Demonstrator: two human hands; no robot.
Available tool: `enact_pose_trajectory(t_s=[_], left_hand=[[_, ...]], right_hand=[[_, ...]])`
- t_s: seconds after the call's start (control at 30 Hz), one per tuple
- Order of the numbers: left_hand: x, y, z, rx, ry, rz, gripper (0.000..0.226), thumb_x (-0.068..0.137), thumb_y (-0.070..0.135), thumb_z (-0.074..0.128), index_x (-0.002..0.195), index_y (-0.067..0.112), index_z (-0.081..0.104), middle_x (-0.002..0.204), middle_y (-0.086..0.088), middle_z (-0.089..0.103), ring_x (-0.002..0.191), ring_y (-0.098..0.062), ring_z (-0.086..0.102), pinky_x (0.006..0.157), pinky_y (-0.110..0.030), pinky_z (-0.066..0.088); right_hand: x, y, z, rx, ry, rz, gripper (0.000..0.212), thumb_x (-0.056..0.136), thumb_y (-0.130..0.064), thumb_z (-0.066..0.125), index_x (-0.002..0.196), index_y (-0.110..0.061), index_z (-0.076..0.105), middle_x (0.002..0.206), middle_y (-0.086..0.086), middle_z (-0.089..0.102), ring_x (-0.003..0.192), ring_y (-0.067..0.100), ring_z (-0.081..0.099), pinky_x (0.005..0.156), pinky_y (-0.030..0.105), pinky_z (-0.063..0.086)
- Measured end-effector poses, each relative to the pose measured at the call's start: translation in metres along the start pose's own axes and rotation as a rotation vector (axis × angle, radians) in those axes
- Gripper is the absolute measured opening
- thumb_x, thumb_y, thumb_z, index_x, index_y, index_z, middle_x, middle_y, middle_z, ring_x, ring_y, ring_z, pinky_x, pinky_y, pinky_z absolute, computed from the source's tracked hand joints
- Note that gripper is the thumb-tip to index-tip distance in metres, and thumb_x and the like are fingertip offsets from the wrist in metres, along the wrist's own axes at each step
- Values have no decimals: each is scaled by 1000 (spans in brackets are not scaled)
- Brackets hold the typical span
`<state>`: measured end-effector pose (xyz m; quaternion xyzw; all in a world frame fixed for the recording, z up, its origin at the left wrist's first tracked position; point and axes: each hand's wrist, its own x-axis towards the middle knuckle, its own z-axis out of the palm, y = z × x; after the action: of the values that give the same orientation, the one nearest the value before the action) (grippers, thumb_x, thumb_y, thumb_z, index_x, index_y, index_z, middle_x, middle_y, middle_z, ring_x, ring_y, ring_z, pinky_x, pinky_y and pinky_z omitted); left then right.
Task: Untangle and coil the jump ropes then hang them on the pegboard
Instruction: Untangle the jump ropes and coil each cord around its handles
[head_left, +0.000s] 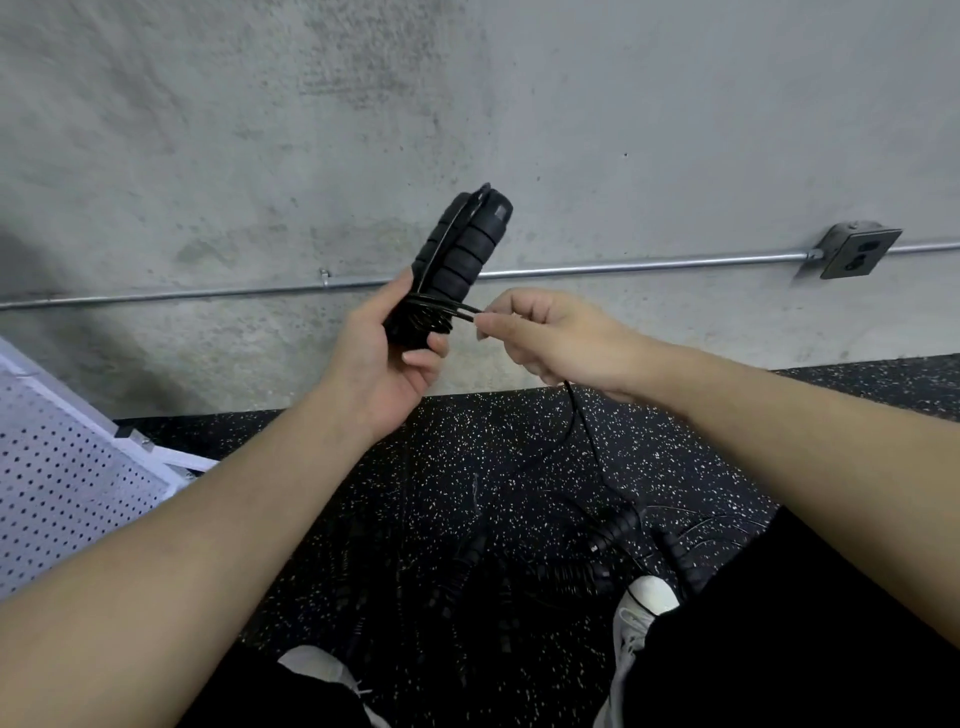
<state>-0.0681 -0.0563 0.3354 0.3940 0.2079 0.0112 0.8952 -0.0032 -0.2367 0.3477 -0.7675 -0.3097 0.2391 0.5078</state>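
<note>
Black foam handles (457, 260), two, left hand (379, 364) grips; right hand (545, 338) pinches cord (460, 312).

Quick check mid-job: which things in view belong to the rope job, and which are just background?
Job: handles held in left hand; cord pinched by right hand; tangled ropes on floor; pegboard.
Background: conduit, outlet box, shoes.

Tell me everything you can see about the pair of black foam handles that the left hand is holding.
The pair of black ribbed foam handles is held side by side, pointing up and tilted right, before the grey concrete wall. The left hand grips their lower end, where thin black cord is wound around them. The right hand pinches the cord's free length, which hangs to the floor.
</note>
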Motion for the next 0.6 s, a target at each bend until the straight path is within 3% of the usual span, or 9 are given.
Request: enact_pose_trajectory(t_s=[0.1, 0.17, 0.3, 0.37, 0.53, 0.6], left_hand=[[0, 7, -3, -40, -60, -24, 24, 99, 31, 58, 96, 9, 66, 73, -2, 59, 47, -8, 43, 30, -13, 28], [0, 9, -5, -43, -94, -45, 23, 97, 31, 59, 98, 9, 66, 75, -2, 60, 46, -8, 43, 30, -13, 28], [1, 11, -10, -58, -171, -79, 40, 86, 32, 65, 116, 7, 65, 97, -6, 62, 47, -7, 44, 30, -12, 29], [1, 13, -10, -50, -225, -107, 41, 87, 33, 62, 116, 6, 67, 101, -7, 65, 47, -6, 44, 30, -11, 29], [-5, 16, -13, 126, -383, -209, 53, 91, 36, 53, 134, 7, 59, 121, -12, 67, 45, -6, 45, 29, -11, 31], [-9, 14, -13, 268, -392, -237, 50, 88, 34, 54, 130, 7, 59, 116, -16, 63, 43, -9, 45, 29, -12, 31]], right_hand=[[0, 1, -1, -26, -53, 25, 29, 105, -40, 49, 97, -21, 69, 55, -8, 41, 52, 12, 33, 53, 30, 30], [-1, 1, -3, -100, -70, 72, 41, 103, -49, 47, 88, -18, 69, 53, -8, 41, 50, 12, 35, 56, 31, 34], [-5, -2, -9, -90, -153, 96, 45, 105, -49, 40, 76, -19, 55, 56, -9, 34, 51, 10, 30, 55, 26, 30], [-7, -3, -10, -66, -200, 95, 43, 105, -48, 39, 74, -22, 51, 58, -9, 33, 53, 10, 28, 55, 25, 30], [-6, -1, -16, -192, -172, 153, 46, 77, -67, 61, 63, -24, 50, 51, -10, 42, 47, 8, 36, 72, 33, 44], [-6, -1, -18, -219, -178, 176, 41, 80, -55, 71, 69, -18, 56, 46, -13, 46, 42, 3, 39, 67, 27, 44]])
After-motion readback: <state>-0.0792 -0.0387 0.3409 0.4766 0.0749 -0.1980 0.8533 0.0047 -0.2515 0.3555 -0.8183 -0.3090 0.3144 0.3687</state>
